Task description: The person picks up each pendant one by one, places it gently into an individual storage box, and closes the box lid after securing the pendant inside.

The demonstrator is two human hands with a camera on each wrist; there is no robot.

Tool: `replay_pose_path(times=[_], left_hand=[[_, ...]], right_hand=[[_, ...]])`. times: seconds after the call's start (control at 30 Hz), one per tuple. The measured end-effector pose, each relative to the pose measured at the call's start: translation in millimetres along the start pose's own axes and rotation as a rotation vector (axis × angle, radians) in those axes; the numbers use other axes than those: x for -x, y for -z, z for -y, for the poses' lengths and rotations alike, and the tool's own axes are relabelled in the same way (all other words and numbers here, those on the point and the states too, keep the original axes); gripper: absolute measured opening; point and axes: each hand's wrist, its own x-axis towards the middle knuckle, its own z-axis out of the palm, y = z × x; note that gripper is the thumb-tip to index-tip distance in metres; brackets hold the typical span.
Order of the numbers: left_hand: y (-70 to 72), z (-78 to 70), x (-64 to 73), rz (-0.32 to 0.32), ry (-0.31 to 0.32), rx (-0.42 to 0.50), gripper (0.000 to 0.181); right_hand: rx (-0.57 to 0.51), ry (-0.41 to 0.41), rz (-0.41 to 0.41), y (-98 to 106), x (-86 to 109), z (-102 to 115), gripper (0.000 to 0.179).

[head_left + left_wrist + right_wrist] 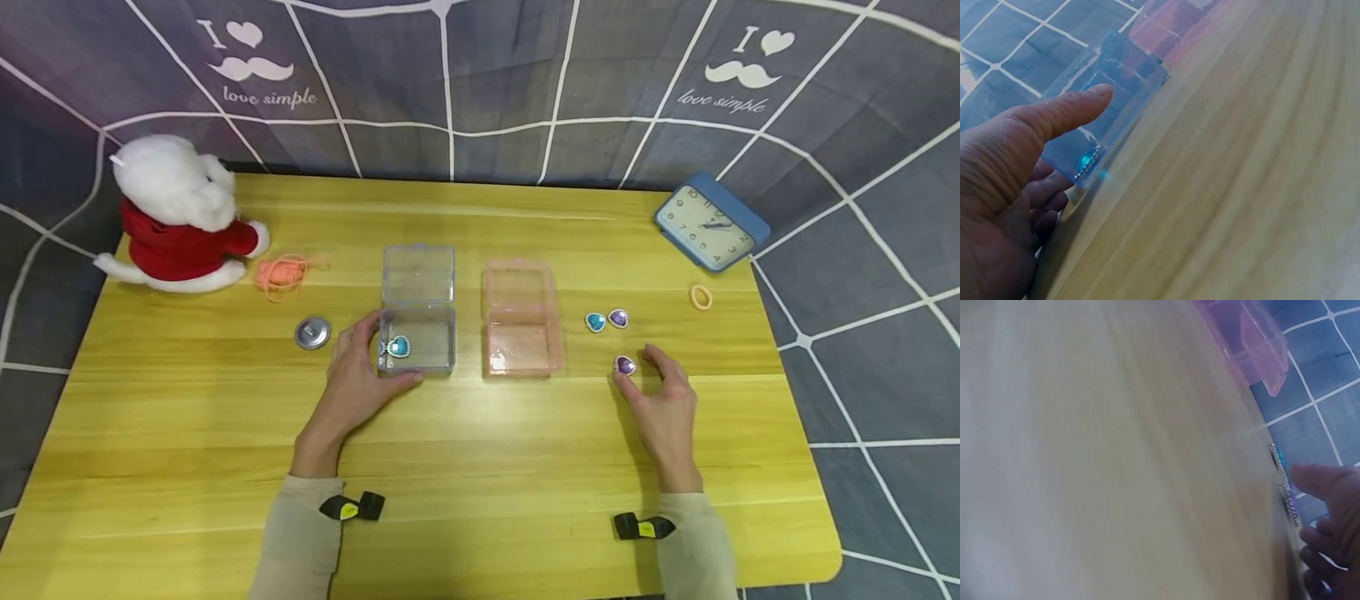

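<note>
1. Landmark: the pink box [517, 348], lid tipped back, on the tabletop [487, 500] between my two hands.
2. Right of the pink box, well apart from it, lies the purple gem [624, 365], flat on the wood, at about the level of the box's near half.
3. My right grip [663, 408] is farther right of the pink box than this gem. The gem sits at my thumb tip, on the side that faces the box. I cannot tell whether thumb and gem touch.
4. That right grip is parted: a clear gap lies between thumb and forefinger, and nothing appears to be pinched in it.
5. The gem is almost as broad as it is long, so I cannot make out a firm long axis. I judge that the right hand's approach, from the side away from the pink box, matters more than any turn.
6. My left grip [356, 379] is left of the pink box, far from that gem. Thumb and fingers clasp a corner of the clear box [433, 342], in which a blue gem [399, 347] rests.
7. Right of the pink box, beyond the near gem, two more lie side by side: a second blue gem [595, 322] and a second purple gem [618, 318].
</note>
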Motion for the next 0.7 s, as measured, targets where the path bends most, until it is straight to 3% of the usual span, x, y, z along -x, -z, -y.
replay_pose_path(times=[0.7], left_hand=[[1.8, -1.5, -0.1, 0.0, 0.003, -0.01, 0.112]], right_hand=[[-0.033, 0.078, -0.103, -14.0, 2.4, -7.5, 0.052]])
